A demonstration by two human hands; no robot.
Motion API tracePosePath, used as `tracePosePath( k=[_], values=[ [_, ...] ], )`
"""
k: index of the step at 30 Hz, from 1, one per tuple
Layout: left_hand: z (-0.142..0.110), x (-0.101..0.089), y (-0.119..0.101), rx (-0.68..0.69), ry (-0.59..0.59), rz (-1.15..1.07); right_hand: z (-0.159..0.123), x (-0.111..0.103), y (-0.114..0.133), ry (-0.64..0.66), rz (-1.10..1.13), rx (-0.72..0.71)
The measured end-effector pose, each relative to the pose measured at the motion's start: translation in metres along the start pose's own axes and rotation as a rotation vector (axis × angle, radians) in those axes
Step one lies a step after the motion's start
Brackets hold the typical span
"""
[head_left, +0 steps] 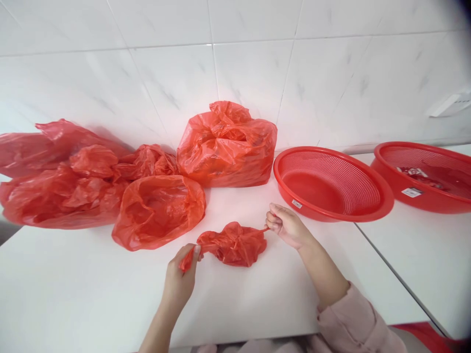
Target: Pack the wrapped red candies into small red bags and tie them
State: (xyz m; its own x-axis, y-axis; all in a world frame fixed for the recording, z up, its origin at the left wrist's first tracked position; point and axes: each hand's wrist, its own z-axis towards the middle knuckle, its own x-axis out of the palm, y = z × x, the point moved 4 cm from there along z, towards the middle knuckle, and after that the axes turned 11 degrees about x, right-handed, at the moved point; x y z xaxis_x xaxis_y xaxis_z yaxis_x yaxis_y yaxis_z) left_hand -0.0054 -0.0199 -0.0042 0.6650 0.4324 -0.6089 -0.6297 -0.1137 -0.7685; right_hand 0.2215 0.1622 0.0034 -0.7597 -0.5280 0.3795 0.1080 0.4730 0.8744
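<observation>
A small red plastic bag [241, 245], bunched and crumpled, lies on the white table in front of me. My left hand [183, 269] is closed around one twisted end of it, and a bit of red plastic pokes out of the fist. On the other side, my right hand [289, 226] pinches a thin stretched strand of the same bag. Both ends are drawn out sideways, away from the bag's middle. Whatever the bag contains is hidden by the plastic.
Behind stands a large full red bag [228, 152]. An open-mouthed red bag [160, 211] and several crumpled red bags [66, 191] sit at left. At right are a red perforated basket [316, 189] and another red basket [423, 196] with small packets inside. A tiled wall [250, 68] closes the back.
</observation>
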Motion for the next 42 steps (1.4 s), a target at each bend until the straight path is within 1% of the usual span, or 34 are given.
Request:
tracePosePath(
  k=[3, 6, 8, 10, 11, 13, 15, 17, 19, 20, 22, 24, 25, 27, 28, 29, 30, 31, 32, 34, 35, 36, 37, 39, 40, 42],
  values=[
    [-0.008, -0.008, -0.003, -0.059, -0.002, -0.152, 0.002, -0.001, 0.0, 0.019, -0.011, 0.006],
    [-0.009, -0.012, -0.019, -0.045, -0.067, -0.338, -0.007, 0.008, 0.012, 0.004, -0.101, -0.017],
    [-0.004, -0.008, -0.034, -0.035, -0.092, -0.482, -0.02, 0.026, 0.027, 0.039, -0.208, -0.069],
    [0.002, 0.002, -0.048, -0.042, -0.073, -0.65, -0.038, 0.051, 0.042, 0.136, -0.347, -0.111],
    [0.005, 0.009, -0.055, -0.052, -0.045, -0.73, -0.046, 0.065, 0.048, 0.19, -0.423, -0.133],
    [0.009, 0.024, -0.069, -0.061, 0.057, -0.839, -0.059, 0.09, 0.057, 0.257, -0.583, -0.202],
    [0.008, 0.037, -0.08, -0.031, 0.193, -0.857, -0.064, 0.108, 0.06, 0.266, -0.733, -0.288],
    [0.003, 0.046, -0.088, 0.006, 0.327, -0.848, -0.062, 0.118, 0.058, 0.248, -0.824, -0.344],
    [-0.004, 0.052, -0.093, 0.012, 0.42, -0.865, -0.056, 0.123, 0.054, 0.222, -0.844, -0.361],
    [-0.007, 0.054, -0.094, 0.008, 0.449, -0.877, -0.053, 0.124, 0.052, 0.202, -0.841, -0.373],
    [-0.011, 0.056, -0.094, 0.005, 0.469, -0.889, -0.049, 0.122, 0.051, 0.146, -0.83, -0.426],
    [-0.013, 0.056, -0.091, -0.015, 0.433, -0.881, -0.049, 0.115, 0.051, 0.054, -0.806, -0.508],
    [-0.014, 0.055, -0.088, -0.037, 0.392, -0.876, -0.051, 0.108, 0.052, -0.001, -0.78, -0.548],
    [-0.014, 0.051, -0.079, -0.092, 0.292, -0.874, -0.058, 0.087, 0.052, -0.125, -0.719, -0.594],
    [-0.015, 0.048, -0.074, -0.113, 0.249, -0.877, -0.063, 0.074, 0.049, -0.176, -0.703, -0.584],
    [-0.015, 0.045, -0.069, -0.124, 0.219, -0.88, -0.069, 0.061, 0.045, -0.2, -0.709, -0.547],
    [-0.017, 0.042, -0.065, -0.127, 0.206, -0.883, -0.075, 0.048, 0.037, -0.19, -0.74, -0.483],
    [-0.018, 0.039, -0.061, -0.126, 0.2, -0.884, -0.082, 0.038, 0.028, -0.141, -0.796, -0.392],
    [-0.019, 0.036, -0.057, -0.125, 0.194, -0.882, -0.091, 0.03, 0.016, -0.057, -0.864, -0.283],
    [-0.022, 0.03, -0.05, -0.116, 0.175, -0.871, -0.111, 0.023, -0.011, 0.131, -0.967, -0.087],
    [-0.024, 0.028, -0.049, -0.108, 0.164, -0.86, -0.121, 0.022, -0.023, 0.198, -0.978, -0.028],
    [-0.024, 0.026, -0.048, -0.092, 0.149, -0.843, -0.13, 0.024, -0.032, 0.245, -0.96, 0.001],
    [-0.024, 0.024, -0.049, -0.062, 0.131, -0.819, -0.136, 0.028, -0.037, 0.277, -0.913, -0.001],
    [-0.023, 0.021, -0.058, 0.04, 0.102, -0.758, -0.143, 0.037, -0.039, 0.31, -0.755, -0.072],
    [-0.022, 0.021, -0.064, 0.098, 0.101, -0.737, -0.143, 0.042, -0.036, 0.327, -0.663, -0.127],
    [-0.019, 0.022, -0.077, 0.187, 0.135, -0.725, -0.139, 0.05, -0.022, 0.358, -0.498, -0.245]
  ],
)
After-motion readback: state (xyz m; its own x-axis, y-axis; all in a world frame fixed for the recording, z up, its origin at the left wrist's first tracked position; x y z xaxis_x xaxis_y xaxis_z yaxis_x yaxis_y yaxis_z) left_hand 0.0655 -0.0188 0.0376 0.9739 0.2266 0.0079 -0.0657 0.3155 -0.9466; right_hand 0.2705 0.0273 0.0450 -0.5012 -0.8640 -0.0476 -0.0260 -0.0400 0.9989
